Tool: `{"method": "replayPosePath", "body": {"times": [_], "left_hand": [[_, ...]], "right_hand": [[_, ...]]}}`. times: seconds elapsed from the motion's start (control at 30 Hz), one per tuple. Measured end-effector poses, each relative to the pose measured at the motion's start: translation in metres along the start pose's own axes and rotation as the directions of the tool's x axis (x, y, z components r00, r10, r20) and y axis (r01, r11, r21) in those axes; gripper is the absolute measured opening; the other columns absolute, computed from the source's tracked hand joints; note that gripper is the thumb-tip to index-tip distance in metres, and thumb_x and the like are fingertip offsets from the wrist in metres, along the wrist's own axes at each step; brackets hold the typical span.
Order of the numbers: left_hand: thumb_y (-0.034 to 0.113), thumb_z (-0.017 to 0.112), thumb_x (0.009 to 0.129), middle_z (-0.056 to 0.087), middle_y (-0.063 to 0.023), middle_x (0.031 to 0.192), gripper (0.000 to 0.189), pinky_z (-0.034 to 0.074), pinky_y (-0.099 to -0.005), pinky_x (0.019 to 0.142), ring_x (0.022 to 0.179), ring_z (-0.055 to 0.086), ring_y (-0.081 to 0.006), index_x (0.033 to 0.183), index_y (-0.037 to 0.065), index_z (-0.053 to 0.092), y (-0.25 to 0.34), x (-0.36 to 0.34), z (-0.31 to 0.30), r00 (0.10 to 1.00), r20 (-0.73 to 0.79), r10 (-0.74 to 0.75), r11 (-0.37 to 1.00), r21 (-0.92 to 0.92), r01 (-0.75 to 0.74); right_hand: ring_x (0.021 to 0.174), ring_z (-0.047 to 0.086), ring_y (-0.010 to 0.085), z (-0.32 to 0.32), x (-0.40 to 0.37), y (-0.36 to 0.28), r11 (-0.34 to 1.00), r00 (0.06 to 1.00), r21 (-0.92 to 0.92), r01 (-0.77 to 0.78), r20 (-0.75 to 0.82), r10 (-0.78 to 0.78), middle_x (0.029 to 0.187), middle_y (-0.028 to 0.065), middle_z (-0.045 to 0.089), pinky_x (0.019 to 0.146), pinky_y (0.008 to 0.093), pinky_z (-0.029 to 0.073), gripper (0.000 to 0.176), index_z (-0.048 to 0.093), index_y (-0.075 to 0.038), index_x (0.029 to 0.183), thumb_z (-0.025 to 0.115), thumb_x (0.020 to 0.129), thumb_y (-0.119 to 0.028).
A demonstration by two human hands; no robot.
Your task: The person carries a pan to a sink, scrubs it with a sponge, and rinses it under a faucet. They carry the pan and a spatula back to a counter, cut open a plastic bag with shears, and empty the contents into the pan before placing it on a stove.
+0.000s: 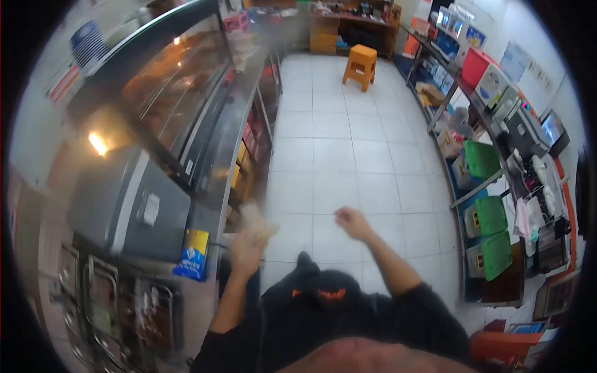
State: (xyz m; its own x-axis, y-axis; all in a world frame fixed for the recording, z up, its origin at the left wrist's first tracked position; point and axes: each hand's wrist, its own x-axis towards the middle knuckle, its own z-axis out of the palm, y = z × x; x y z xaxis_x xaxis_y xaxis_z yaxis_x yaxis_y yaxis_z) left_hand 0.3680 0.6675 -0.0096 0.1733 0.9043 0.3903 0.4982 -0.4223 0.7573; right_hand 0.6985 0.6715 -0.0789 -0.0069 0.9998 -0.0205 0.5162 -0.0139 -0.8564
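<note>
My left hand (246, 252) is closed around a pale, translucent item (257, 222), blurred and perhaps a small plastic bag. It is held beside the front edge of the steel counter (231, 133). Near that hand, a blue and yellow packet (194, 253) stands at the counter's end. My right hand (352, 223) is held out over the white floor tiles with its fingers curled in. Whether anything small is inside those fingers cannot be seen.
A lit glass display case (177, 87) lines the left side, with metal-lidded wells (115, 304) nearer me. An orange stool (360, 67) stands ahead on the tiled floor (329, 149). Along the right runs a shelf rack with green-lidded bins (491, 216).
</note>
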Motion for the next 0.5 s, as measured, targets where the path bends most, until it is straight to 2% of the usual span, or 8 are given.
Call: {"method": "replayPosePath", "body": {"times": [0.1, 0.17, 0.2, 0.23, 0.3, 0.33, 0.37, 0.5], "left_hand": [[0.004, 0.060, 0.074, 0.059, -0.0093, 0.089, 0.036, 0.045, -0.0286, 0.075, 0.085, 0.056, -0.0174, 0.108, 0.000, 0.047, -0.004, 0.112, 0.047, 0.984, -0.050, -0.172, 0.968, -0.192, 0.159], [0.003, 0.059, 0.075, 0.056, -0.0112, 0.098, 0.043, 0.044, -0.0280, 0.078, 0.091, 0.055, -0.0178, 0.114, 0.000, 0.042, -0.007, 0.188, 0.079, 0.963, 0.103, -0.250, 0.848, -0.457, 0.269], [0.003, 0.059, 0.075, 0.056, -0.0112, 0.098, 0.043, 0.044, -0.0280, 0.078, 0.091, 0.055, -0.0178, 0.114, 0.000, 0.042, -0.014, 0.224, 0.094, 0.958, 0.114, -0.262, 0.846, -0.451, 0.285], [0.003, 0.059, 0.074, 0.055, -0.0124, 0.101, 0.043, 0.043, -0.0282, 0.079, 0.093, 0.054, -0.0191, 0.114, -0.001, 0.044, -0.023, 0.260, 0.110, 0.952, 0.191, -0.240, 0.904, -0.314, 0.291], [0.002, 0.059, 0.074, 0.053, -0.0136, 0.104, 0.042, 0.043, -0.0284, 0.080, 0.095, 0.054, -0.0204, 0.113, -0.001, 0.045, -0.058, 0.317, 0.144, 0.938, 0.265, -0.223, 0.948, -0.165, 0.272], [0.002, 0.059, 0.071, 0.055, -0.0141, 0.099, 0.042, 0.043, -0.0292, 0.078, 0.093, 0.055, -0.0227, 0.111, 0.000, 0.048, -0.085, 0.344, 0.165, 0.970, 0.230, -0.075, 0.988, -0.112, 0.103], [0.002, 0.060, 0.069, 0.058, -0.0147, 0.094, 0.042, 0.044, -0.0300, 0.077, 0.091, 0.056, -0.0250, 0.110, 0.001, 0.050, -0.111, 0.373, 0.189, 0.975, 0.207, 0.079, 0.996, -0.060, -0.068], [0.000, 0.056, 0.068, 0.057, -0.0174, 0.094, 0.034, 0.043, -0.0342, 0.078, 0.092, 0.054, -0.0298, 0.102, 0.001, 0.055, -0.210, 0.461, 0.232, 0.973, 0.228, 0.027, 0.989, 0.134, -0.059]], "right_hand": [[0.082, 0.059, 0.0283, -0.032, 0.027, 0.114, 0.921, 0.943, -0.226, -0.317, -0.175, 0.282, 0.087, 0.0154, 0.061, 0.073, 0.0345, 0.047, 0.026, 0.057, -0.003, 0.095, 0.059, 0.074, -0.017], [0.089, 0.056, 0.0303, -0.050, -0.011, 0.216, 0.687, 0.865, -0.538, -0.489, -0.195, 0.463, 0.094, 0.0160, 0.060, 0.079, 0.0381, 0.045, 0.029, 0.059, -0.002, 0.092, 0.055, 0.076, -0.027], [0.090, 0.055, 0.0322, -0.058, -0.047, 0.274, 0.561, 0.887, -0.790, -0.247, 0.048, 0.459, 0.094, 0.0164, 0.059, 0.080, 0.0403, 0.044, 0.032, 0.058, -0.004, 0.095, 0.047, 0.080, -0.030], [0.098, 0.053, 0.0301, -0.067, -0.080, 0.285, 0.469, 0.656, -0.681, -0.562, -0.023, 0.754, 0.101, 0.0149, 0.059, 0.086, 0.0377, 0.041, 0.034, 0.061, -0.006, 0.095, 0.049, 0.078, -0.033], [0.098, 0.053, 0.0303, -0.084, -0.139, 0.310, 0.263, 0.321, -0.585, -0.767, 0.005, 0.947, 0.101, 0.0154, 0.059, 0.085, 0.0381, 0.042, 0.035, 0.061, -0.005, 0.096, 0.049, 0.078, -0.033], [0.098, 0.053, 0.0305, -0.091, -0.161, 0.314, 0.183, 0.203, -0.545, -0.818, 0.023, 0.979, 0.101, 0.0156, 0.058, 0.085, 0.0383, 0.042, 0.035, 0.060, -0.005, 0.096, 0.049, 0.078, -0.033], [0.098, 0.053, 0.0306, -0.098, -0.160, 0.317, 0.139, 0.142, -0.508, -0.850, 0.033, 0.989, 0.101, 0.0158, 0.058, 0.085, 0.0385, 0.042, 0.036, 0.060, -0.005, 0.096, 0.049, 0.078, -0.034], [0.098, 0.052, 0.0311, -0.125, -0.044, 0.360, 0.156, 0.142, -0.432, -0.888, 0.064, 0.988, 0.101, 0.0167, 0.058, 0.084, 0.0392, 0.042, 0.037, 0.060, -0.004, 0.096, 0.049, 0.078, -0.035]]}}
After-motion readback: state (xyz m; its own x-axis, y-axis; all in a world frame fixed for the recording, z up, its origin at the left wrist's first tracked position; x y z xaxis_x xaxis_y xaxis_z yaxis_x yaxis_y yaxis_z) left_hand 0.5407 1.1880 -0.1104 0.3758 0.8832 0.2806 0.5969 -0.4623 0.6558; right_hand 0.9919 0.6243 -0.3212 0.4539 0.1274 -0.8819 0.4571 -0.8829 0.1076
